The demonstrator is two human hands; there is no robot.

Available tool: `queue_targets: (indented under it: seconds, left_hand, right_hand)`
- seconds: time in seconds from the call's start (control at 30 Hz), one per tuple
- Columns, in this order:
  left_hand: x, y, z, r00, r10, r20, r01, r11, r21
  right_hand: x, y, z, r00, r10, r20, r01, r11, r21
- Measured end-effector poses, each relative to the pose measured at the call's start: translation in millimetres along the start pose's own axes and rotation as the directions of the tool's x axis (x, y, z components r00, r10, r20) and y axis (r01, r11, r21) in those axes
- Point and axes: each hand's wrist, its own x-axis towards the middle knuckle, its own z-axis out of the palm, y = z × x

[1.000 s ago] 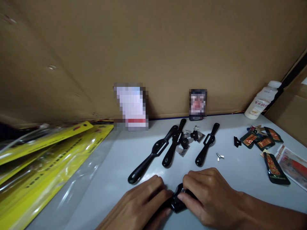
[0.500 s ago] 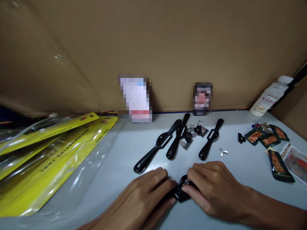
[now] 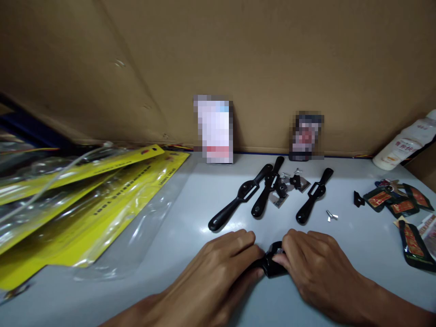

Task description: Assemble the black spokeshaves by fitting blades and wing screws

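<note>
A black spokeshave [image 3: 272, 269] is held low over the front of the table, its middle body showing between my hands. My left hand [image 3: 223, 270] is closed around the handle on its left side. The fingers of my right hand [image 3: 315, 265] are bent over the right part of the body, with the thumb pressed near a small shiny spot. My hands hide most of the tool. Beyond them lie three more black spokeshave frames [image 3: 240, 200], several metal blades [image 3: 279, 201] with black clamp pieces [image 3: 297, 182], and a silver wing screw [image 3: 331, 216].
Yellow cards in clear plastic packaging [image 3: 112, 206] cover the left side. Two pixelated upright screens [image 3: 218, 131] lean on the cardboard wall [image 3: 252, 54]. At right are a white bottle [image 3: 403, 143], keys, dark sachets [image 3: 403, 206] and a black clamp piece [image 3: 358, 199].
The whole scene has shifted rightward and somewhat up as the camera view turned left. Both hands keep their hold on the spokeshave, with little visible change in grip.
</note>
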Motion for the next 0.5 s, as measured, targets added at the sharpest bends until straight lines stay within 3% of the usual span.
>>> queue_targets:
  seconds: [0.33, 0.5]
  left_hand:
    - [1.3, -4.5, -2.4, 1.0, 0.014, -0.015, -0.013, 0.999, 0.034]
    - [1.5, -8.5, -0.4, 0.999, 0.049, -0.001, -0.049, 0.994, 0.095]
  right_hand:
    - [-3.4, -6.7, 5.6, 0.995, 0.082, 0.065, -0.081, 0.997, -0.012]
    - [1.6, 4.6, -13.3, 0.989, 0.08, 0.128, -0.098, 0.985, 0.141]
